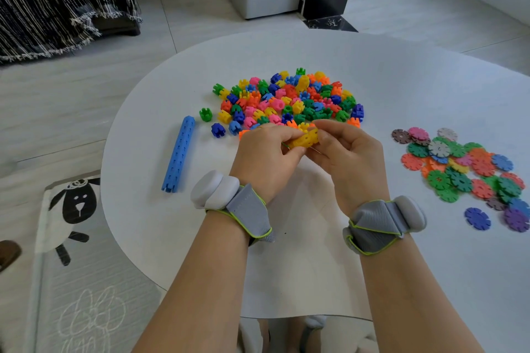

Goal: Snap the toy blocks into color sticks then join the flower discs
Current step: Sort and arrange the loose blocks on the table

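Both hands meet over the table (pixel 160 223), a little in from its near edge. The left hand (pixel 266 155) has its fingers curled round one end of a short yellow stick (pixel 305 139). The right hand (pixel 350 157) pinches the other end between thumb and fingertips. The stick is held between them, right at the near fringe of the block heap. Each wrist wears a grey band (pixel 246 209) with a white pod on it.

Toward the left edge a long blue stick (pixel 179 153) lies flat, running near to far, apart from the rest. Toward the right edge the discs (pixel 464 169) lie in a loose, overlapping heap of many colours, with one blue disc (pixel 477 218) by itself on the near side.

Further back the loose blocks (pixel 289 100) sit heaped in mixed colours, with a few green and blue strays at the left fringe. Beyond the far edge a striped throw (pixel 57 3) hangs down to the pale floor.
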Demonstrator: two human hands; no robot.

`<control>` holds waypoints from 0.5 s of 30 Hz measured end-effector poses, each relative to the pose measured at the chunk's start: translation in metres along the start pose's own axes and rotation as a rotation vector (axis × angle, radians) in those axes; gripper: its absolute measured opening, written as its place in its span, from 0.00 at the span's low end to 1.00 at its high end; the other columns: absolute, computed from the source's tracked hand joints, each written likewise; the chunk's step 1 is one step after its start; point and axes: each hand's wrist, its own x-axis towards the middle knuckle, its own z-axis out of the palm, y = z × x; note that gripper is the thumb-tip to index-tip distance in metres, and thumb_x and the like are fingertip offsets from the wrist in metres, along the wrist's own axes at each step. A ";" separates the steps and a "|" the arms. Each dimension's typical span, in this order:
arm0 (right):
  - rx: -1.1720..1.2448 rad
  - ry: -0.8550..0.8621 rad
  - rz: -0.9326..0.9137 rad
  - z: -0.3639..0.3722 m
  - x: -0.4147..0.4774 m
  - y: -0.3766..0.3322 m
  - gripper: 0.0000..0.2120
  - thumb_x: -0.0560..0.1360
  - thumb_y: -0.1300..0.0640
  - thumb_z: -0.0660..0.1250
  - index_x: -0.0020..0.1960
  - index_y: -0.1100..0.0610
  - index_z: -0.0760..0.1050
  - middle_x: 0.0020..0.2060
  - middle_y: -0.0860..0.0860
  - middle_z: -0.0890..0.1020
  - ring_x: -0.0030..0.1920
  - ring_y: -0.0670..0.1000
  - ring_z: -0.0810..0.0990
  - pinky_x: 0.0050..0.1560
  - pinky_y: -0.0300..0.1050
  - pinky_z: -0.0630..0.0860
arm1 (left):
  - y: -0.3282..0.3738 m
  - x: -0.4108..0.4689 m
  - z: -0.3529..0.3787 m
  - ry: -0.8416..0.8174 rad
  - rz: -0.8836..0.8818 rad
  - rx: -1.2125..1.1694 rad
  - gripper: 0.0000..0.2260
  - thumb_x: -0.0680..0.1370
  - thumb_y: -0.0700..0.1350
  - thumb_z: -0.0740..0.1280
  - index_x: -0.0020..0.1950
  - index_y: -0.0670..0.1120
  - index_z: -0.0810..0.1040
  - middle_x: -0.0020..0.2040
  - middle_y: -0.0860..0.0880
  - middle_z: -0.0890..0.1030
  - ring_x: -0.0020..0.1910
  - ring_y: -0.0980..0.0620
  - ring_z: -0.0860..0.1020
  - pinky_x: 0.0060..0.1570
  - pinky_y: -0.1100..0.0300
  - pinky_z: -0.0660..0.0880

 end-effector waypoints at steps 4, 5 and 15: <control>-0.061 -0.029 -0.033 0.000 0.002 0.005 0.11 0.77 0.67 0.64 0.47 0.54 0.81 0.47 0.56 0.84 0.49 0.54 0.83 0.54 0.50 0.79 | -0.002 0.000 0.000 0.028 -0.014 -0.044 0.13 0.73 0.42 0.71 0.57 0.46 0.82 0.49 0.47 0.81 0.45 0.48 0.79 0.49 0.51 0.78; -0.071 -0.038 -0.034 -0.001 0.002 0.006 0.10 0.77 0.66 0.64 0.48 0.55 0.81 0.46 0.56 0.84 0.48 0.53 0.83 0.54 0.49 0.79 | -0.003 -0.001 0.000 0.035 -0.014 -0.042 0.12 0.73 0.43 0.71 0.56 0.46 0.82 0.49 0.47 0.81 0.45 0.48 0.79 0.49 0.51 0.77; -0.597 0.029 -0.194 0.016 0.006 0.019 0.14 0.77 0.64 0.60 0.58 0.52 0.77 0.54 0.51 0.79 0.54 0.53 0.79 0.58 0.44 0.74 | -0.005 0.003 -0.001 0.066 -0.077 0.065 0.12 0.74 0.46 0.69 0.57 0.49 0.81 0.52 0.48 0.79 0.47 0.50 0.76 0.49 0.59 0.71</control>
